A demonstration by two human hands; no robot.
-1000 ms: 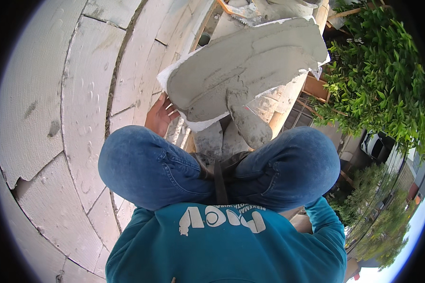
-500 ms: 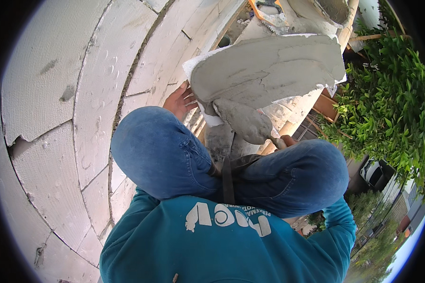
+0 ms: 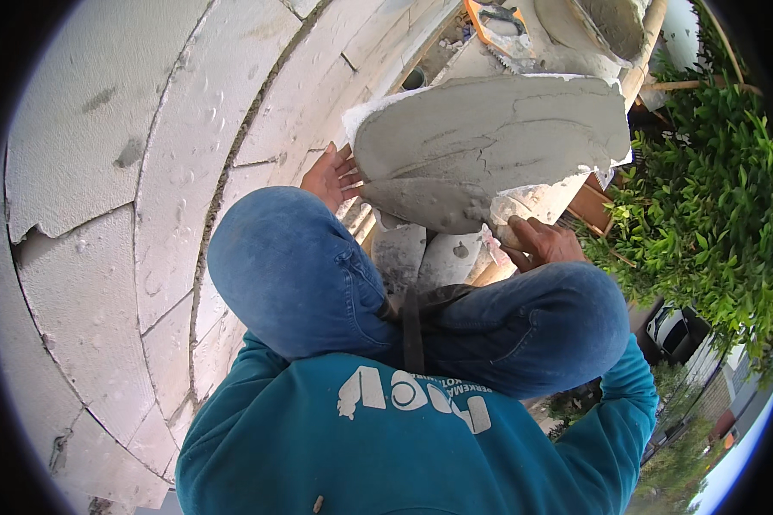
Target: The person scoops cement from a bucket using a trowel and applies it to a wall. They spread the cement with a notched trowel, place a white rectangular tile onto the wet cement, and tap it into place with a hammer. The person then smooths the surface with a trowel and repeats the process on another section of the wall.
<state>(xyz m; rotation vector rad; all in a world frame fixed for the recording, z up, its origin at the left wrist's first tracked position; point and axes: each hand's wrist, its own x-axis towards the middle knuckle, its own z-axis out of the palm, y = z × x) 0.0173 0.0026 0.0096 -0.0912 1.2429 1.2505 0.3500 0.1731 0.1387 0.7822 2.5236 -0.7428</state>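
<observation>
In the head view a pale board (image 3: 620, 148) is largely covered in smooth grey mortar (image 3: 498, 120). My left hand (image 3: 326, 180) is at its left end, fingers spread, touching or very near the edge. My right hand (image 3: 548, 242) is closed on the handle of a mortar-coated trowel (image 3: 429, 204), whose blade lies flat along the near edge of the mortar. Below the board, between my bent knees, are grey-stained surfaces (image 3: 395, 257) that I cannot make out.
A curving wall of pale blocks (image 3: 189, 172) runs along my left. Beyond the board lie an orange-handled saw (image 3: 485, 21) and a mortar-crusted container (image 3: 605, 26). Leafy branches (image 3: 713, 197) fill the right, with a white car (image 3: 666, 330) below.
My right hand has come up into view from behind the right knee. The trowel blade has swung from pointing downward to lying level along the board's near edge. The whole view has shifted slightly.
</observation>
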